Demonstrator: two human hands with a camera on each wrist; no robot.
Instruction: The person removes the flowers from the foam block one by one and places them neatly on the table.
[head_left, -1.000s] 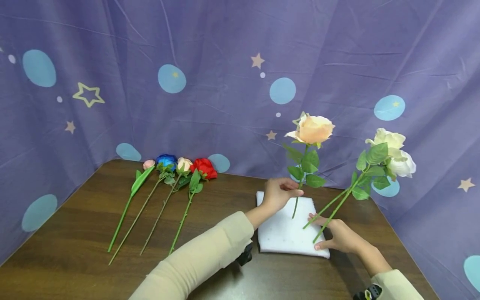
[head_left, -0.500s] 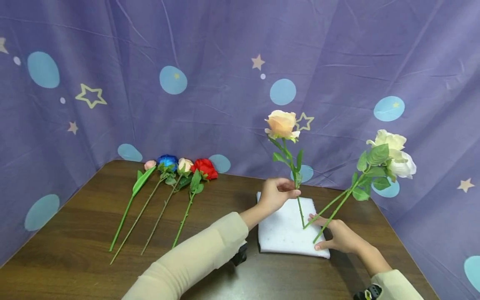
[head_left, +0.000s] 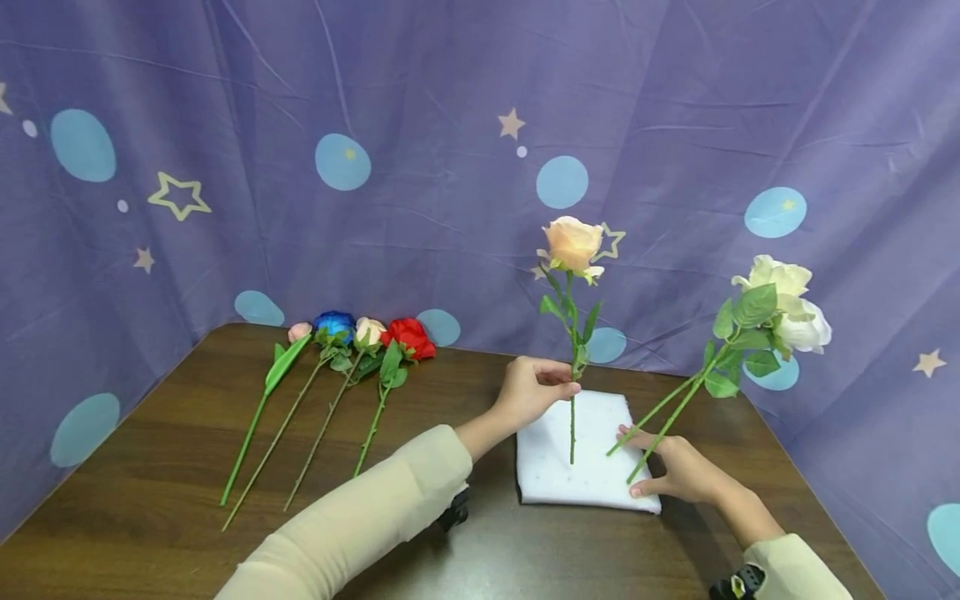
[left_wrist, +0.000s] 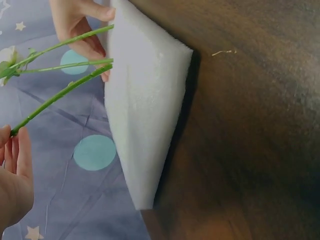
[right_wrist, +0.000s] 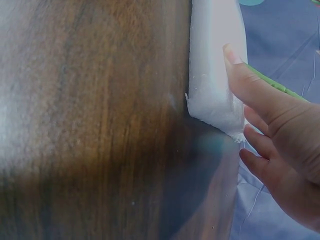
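My left hand (head_left: 528,393) pinches the green stem of a peach rose (head_left: 573,243) between thumb and fingers. The rose stands nearly upright, its stem's lower end right at the top of a white foam block (head_left: 543,475). In the left wrist view, the rose stem (left_wrist: 60,95) slants toward the foam face. Two white roses (head_left: 804,327) lean to the right, their stems meeting the foam near its right side. My right hand (head_left: 686,473) rests on the foam's right edge, fingers spread. In the right wrist view its thumb (right_wrist: 250,85) presses the foam near a corner.
On the left of the brown wooden table (head_left: 165,467) lie a pink tulip (head_left: 298,332), a blue rose (head_left: 334,325), a pale rose (head_left: 370,332) and a red rose (head_left: 409,337), stems toward the front. A purple patterned curtain (head_left: 435,208) hangs close behind.
My left hand has moved left and slightly toward me with the peach rose, whose stem turned from leaning right, through leaning left, to nearly upright. My right hand stays on the foam.
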